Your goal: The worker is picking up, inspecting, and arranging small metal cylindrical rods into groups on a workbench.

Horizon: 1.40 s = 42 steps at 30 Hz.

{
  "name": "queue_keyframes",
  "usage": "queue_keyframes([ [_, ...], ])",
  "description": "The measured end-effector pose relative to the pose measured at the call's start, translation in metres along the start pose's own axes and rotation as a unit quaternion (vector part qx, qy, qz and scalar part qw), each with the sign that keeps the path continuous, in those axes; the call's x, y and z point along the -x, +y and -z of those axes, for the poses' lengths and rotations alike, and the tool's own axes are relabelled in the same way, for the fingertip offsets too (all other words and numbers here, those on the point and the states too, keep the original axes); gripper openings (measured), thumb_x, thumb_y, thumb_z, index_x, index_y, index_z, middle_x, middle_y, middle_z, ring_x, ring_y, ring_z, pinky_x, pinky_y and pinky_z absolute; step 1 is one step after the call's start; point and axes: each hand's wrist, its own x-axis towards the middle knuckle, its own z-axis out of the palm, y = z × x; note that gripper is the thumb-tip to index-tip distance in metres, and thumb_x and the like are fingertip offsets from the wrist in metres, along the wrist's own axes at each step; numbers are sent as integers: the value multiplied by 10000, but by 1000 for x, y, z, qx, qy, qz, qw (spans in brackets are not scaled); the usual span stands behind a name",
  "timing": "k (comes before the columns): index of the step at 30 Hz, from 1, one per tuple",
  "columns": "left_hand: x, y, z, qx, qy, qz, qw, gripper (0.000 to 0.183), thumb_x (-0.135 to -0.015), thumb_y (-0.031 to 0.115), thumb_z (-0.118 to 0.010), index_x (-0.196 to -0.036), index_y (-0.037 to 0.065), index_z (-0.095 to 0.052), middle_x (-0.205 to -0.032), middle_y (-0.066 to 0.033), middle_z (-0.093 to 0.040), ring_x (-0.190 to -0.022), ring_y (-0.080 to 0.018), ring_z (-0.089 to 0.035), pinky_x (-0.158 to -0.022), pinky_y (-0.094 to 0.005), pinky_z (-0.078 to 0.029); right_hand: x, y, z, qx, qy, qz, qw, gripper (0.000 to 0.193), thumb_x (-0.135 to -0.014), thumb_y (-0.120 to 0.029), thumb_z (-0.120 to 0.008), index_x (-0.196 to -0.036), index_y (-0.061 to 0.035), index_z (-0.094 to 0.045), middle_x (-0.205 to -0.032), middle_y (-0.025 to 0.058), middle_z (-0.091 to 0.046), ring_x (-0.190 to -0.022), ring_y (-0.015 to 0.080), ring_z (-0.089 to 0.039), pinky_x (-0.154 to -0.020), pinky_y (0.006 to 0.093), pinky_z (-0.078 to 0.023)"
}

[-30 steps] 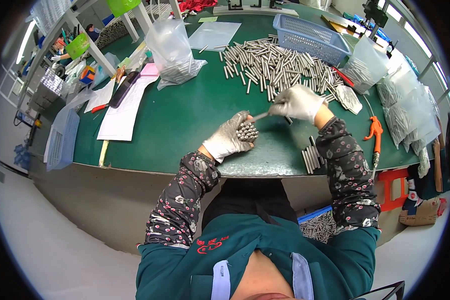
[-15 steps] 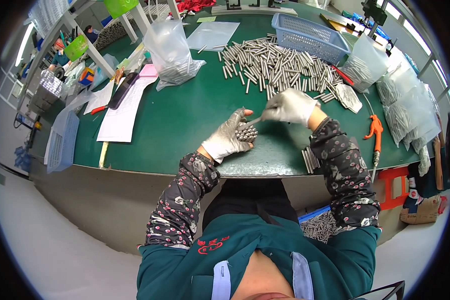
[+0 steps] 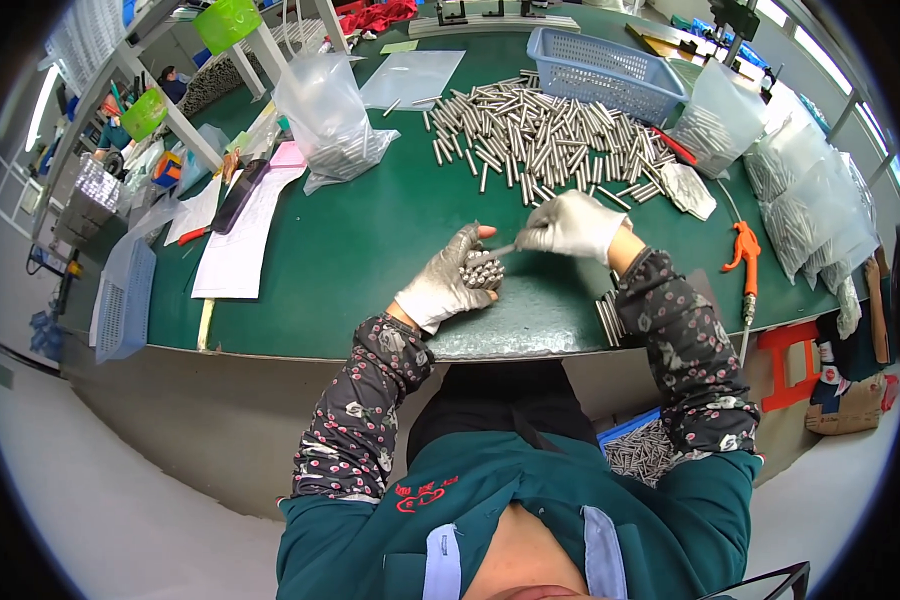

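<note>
My left hand (image 3: 440, 282), in a whitish glove with bare fingertips, is wrapped round a bundle of short steel pins (image 3: 483, 271), their round ends showing. Just right of it, my gloved right hand (image 3: 573, 226) pinches a slim grey metal pin (image 3: 505, 250), which points left at the top of the bundle; whether it touches is too blurred to tell. Beyond both hands lies a wide heap of loose steel pins (image 3: 530, 135). A small row of pins (image 3: 610, 318) rests at the table's near edge, partly behind my right sleeve.
A blue plastic basket (image 3: 610, 85) stands behind the heap. Filled clear bags (image 3: 815, 205) and an orange air gun (image 3: 744, 250) are on the right. Leftward are another bag (image 3: 335, 125), paper sheets (image 3: 232, 250) and a side basket (image 3: 128, 300). A crumpled white glove (image 3: 688, 190) lies beside the heap.
The view has shifted slightly, so the table things sit a little further left. Both hands keep nearly the same pose, the slim pin still between them at the bundle.
</note>
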Motion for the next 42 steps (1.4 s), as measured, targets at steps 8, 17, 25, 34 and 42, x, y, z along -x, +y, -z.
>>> queue_keyframes([
  [8,-3,4,2,-110,12,3,994,913,-599,5,-784,-1368,67,-296,-1097,-77,-471,-905,-116,-490,-818,-240,-430,13,9,-8,-69,23,-33,997,387,-769,-392,-674,-912,-34,-692,-779,140,-664,-718,205,-628,-709,308,-492],
  [17,-2,6,-1,-116,26,21,993,958,-590,-17,-776,-1400,95,-278,-1159,-99,-458,-1075,-158,-463,-922,-269,-401,9,20,-5,50,77,-110,990,367,-759,-385,-645,-926,-64,-705,-813,129,-681,-740,215,-651,-731,289,-505],
  [25,-1,5,1,-72,14,8,997,962,-595,9,-803,-1399,87,-282,-1170,-81,-449,-994,-120,-472,-898,-257,-403,4,6,-14,-25,35,-51,998,417,-759,-462,-633,-917,-83,-704,-823,144,-674,-774,258,-654,-748,331,-502],
  [34,1,10,-8,-43,31,-3,999,953,-614,-100,-714,-1415,55,-222,-996,-27,-453,-839,-86,-482,-765,-209,-440,0,18,-10,12,53,-40,998,378,-757,-460,-629,-906,-123,-717,-817,125,-677,-774,265,-653,-733,336,-504],
  [42,-1,4,-2,-121,25,-29,992,968,-603,-104,-717,-1420,58,-223,-1013,-31,-449,-838,-85,-480,-764,-206,-435,10,6,-6,49,61,-79,994,381,-753,-457,-632,-920,-123,-709,-809,142,-673,-779,289,-651,-753,341,-503],
])
